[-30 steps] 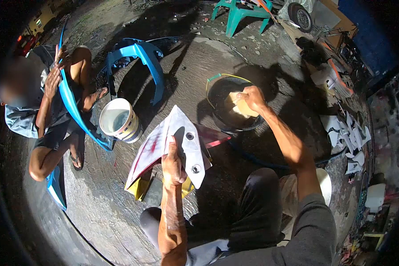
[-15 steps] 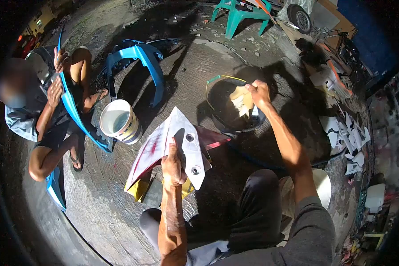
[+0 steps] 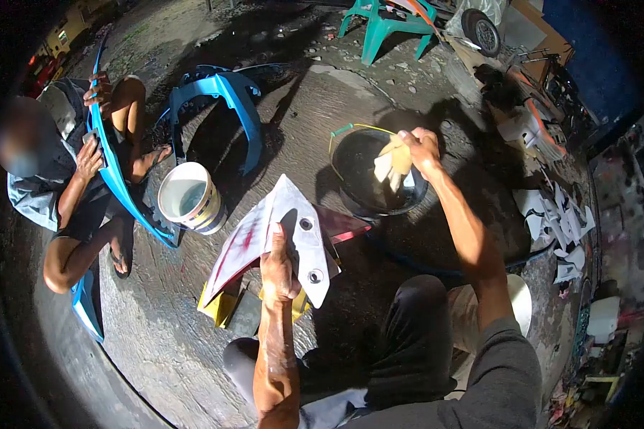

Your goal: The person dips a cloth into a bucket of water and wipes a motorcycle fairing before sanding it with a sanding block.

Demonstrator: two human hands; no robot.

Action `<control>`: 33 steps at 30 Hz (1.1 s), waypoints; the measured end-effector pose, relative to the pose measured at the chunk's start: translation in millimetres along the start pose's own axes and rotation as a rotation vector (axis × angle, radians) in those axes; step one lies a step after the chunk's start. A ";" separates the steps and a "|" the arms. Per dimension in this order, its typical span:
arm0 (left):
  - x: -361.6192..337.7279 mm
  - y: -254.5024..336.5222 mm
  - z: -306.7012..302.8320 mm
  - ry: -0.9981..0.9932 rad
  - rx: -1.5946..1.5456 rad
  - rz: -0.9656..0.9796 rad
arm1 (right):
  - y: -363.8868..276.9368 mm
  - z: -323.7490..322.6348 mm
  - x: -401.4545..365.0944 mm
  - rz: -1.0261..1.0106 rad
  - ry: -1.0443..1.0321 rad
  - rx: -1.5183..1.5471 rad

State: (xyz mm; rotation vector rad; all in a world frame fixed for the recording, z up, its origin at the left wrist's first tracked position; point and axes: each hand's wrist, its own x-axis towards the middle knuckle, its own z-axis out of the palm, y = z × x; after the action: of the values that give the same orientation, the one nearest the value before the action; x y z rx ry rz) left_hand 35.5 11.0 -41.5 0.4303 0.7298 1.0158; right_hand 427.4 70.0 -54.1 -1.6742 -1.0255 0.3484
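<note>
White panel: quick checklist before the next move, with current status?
1. Left hand gripping white panel: ok.
2. Right hand holding tan piece: ok.
3. Tan piece out of black bucket: cannot tell; it overlaps the mouth in view.
4. Tan piece wet enough: cannot tell.
5. Panel free of red marks: not ok; streaks show.
6. Co-worker's hands clear of panel: ok, on blue strip.

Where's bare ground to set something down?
Grey concrete is bare between the blue arched panel and round black bucket, and left of the angular yellow pieces. It's crowded around the left hand, where a pointed white panel visually overlaps them.
</note>
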 end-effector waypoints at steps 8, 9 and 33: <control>0.9 -1.1 -2.2 -0.003 -0.003 -0.014 | -18.7 -9.5 0.7 0.317 -0.243 0.115; 1.6 -1.8 -1.7 -0.012 -0.014 0.002 | -18.7 -10.6 -2.6 0.305 -0.181 0.189; -0.5 3.8 -9.7 -0.066 -0.016 -0.071 | 160.3 2.8 9.7 0.258 0.082 0.487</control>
State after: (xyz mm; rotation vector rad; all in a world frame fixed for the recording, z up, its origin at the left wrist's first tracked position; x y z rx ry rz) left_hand 26.0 12.3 -45.6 0.4200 0.6730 0.9362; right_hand 503.2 73.3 -195.7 -1.3603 -0.5994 0.6383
